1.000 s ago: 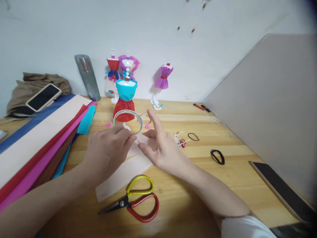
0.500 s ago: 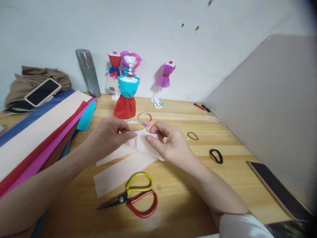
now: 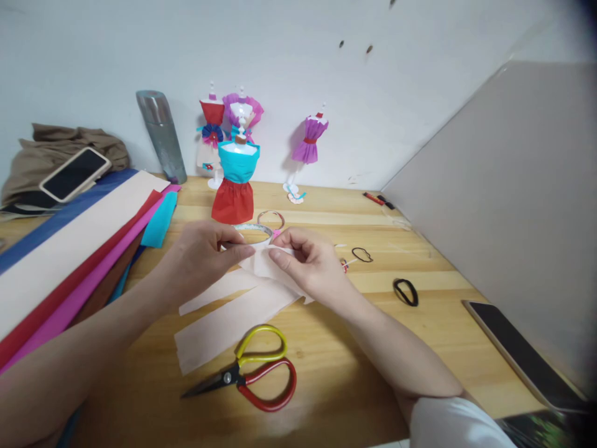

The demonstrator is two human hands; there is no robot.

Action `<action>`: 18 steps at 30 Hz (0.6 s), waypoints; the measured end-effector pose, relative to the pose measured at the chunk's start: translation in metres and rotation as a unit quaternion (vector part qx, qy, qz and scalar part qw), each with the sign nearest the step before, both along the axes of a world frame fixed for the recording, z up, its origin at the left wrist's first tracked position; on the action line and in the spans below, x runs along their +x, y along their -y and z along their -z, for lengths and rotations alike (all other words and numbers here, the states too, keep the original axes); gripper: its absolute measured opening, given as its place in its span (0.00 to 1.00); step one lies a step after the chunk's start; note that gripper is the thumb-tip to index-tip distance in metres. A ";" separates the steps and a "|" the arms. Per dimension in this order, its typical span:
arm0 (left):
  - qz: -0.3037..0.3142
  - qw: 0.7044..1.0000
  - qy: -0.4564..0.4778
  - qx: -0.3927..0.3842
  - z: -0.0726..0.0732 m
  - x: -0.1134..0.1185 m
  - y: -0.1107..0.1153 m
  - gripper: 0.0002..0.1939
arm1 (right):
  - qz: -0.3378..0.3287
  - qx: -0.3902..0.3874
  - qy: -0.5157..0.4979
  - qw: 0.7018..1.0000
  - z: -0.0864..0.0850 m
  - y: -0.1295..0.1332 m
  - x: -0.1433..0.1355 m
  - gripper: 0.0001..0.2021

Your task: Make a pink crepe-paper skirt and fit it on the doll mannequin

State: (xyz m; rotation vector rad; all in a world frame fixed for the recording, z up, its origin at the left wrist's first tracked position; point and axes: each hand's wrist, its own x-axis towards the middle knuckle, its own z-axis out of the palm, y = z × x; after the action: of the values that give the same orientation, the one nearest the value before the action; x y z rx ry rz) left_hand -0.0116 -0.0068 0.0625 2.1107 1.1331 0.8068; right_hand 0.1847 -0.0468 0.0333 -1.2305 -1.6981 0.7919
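Observation:
Between my hands is a pale pink strip of crepe paper (image 3: 265, 264), pinched at its upper edge. My left hand (image 3: 205, 258) closes thumb against fingers on the strip's left end. My right hand (image 3: 313, 256) pinches the right part, with its fingers curled behind the paper. Just behind the strip lies a roll of tape (image 3: 255, 229), partly hidden by my left fingers. Two more pale strips, the nearer being a wide paper strip (image 3: 233, 323), lie flat below my hands. Scissors with yellow and red handles (image 3: 252, 373) rest in front, blades pointing left.
Several small dress forms in paper clothes, one a turquoise-and-red dress (image 3: 236, 180), stand at the back. Coloured paper sheets (image 3: 93, 242) lie left, near a phone (image 3: 75, 174) and a bottle (image 3: 162, 137). Right are a black hair tie (image 3: 405, 292) and another phone (image 3: 517, 354).
My right hand has shifted slightly left, nearer my left hand, and the held paper is more gathered between them. The whole view has moved a little.

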 end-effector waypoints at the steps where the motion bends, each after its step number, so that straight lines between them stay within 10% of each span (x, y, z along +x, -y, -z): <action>1: -0.003 1.000 -0.002 0.006 0.001 0.000 0.000 0.12 | 0.005 0.007 0.005 1.000 0.000 0.000 -0.001 0.08; 18: -0.047 0.995 -0.061 0.068 0.003 0.003 0.006 0.11 | -0.032 -0.046 -0.107 0.993 -0.002 0.004 -0.012 0.07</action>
State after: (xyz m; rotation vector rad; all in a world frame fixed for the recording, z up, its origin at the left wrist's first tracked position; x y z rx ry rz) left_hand -0.0082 -0.0127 0.0590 2.2601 1.2809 0.8294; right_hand 0.1723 -0.0513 0.0351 -1.1124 -1.5464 1.0134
